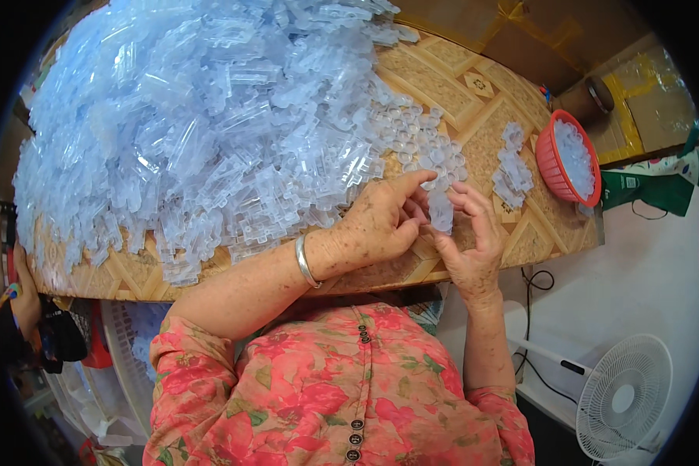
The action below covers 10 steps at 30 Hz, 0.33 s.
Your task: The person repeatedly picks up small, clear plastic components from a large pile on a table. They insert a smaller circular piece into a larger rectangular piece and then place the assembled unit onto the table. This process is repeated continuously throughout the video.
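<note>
A small clear plastic piece (441,211) is upright between my hands, over the near edge of the patterned table (450,81). My right hand (476,247) pinches it from the right, thumb below and fingers above. To its left, my left hand (380,221), with a silver bangle at the wrist, has its index finger stretched out. The thumb and other fingers of that hand are curled together at the piece's left edge; whatever they pinch is hidden. Just beyond my fingertips lie several clear round discs (412,132).
A huge heap of clear plastic pieces (210,116) covers the table's left and far side. Right of my hands lies a small group of pieces (512,171), then a red basket (547,159) of clear parts. A white fan (625,396) stands lower right. Another person's hand (26,299) shows far left.
</note>
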### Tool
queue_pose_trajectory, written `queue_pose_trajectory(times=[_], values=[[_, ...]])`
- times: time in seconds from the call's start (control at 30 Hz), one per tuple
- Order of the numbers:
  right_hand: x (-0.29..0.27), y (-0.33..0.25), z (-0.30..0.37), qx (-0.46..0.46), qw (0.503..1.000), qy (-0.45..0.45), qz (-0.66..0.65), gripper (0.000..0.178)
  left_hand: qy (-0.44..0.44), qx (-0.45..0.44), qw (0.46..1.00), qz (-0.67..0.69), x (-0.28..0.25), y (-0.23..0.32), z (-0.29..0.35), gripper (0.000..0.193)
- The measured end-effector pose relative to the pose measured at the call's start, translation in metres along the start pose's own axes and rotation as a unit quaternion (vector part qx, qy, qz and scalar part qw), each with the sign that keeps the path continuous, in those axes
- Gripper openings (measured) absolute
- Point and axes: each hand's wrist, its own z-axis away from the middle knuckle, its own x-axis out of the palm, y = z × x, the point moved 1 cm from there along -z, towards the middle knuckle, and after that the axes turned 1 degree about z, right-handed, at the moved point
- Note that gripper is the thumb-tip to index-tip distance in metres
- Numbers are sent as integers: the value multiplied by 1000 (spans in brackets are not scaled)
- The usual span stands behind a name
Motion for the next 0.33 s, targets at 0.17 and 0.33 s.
queue_pose_trajectory(times=[0.17, 0.33], values=[[1, -4, 17, -39, 993, 43, 106, 47, -67, 29, 993, 94, -1, 5, 0, 67], [-3, -14, 24, 31, 999, 17, 38, 48, -127, -87, 984, 93, -7, -8, -3, 79]])
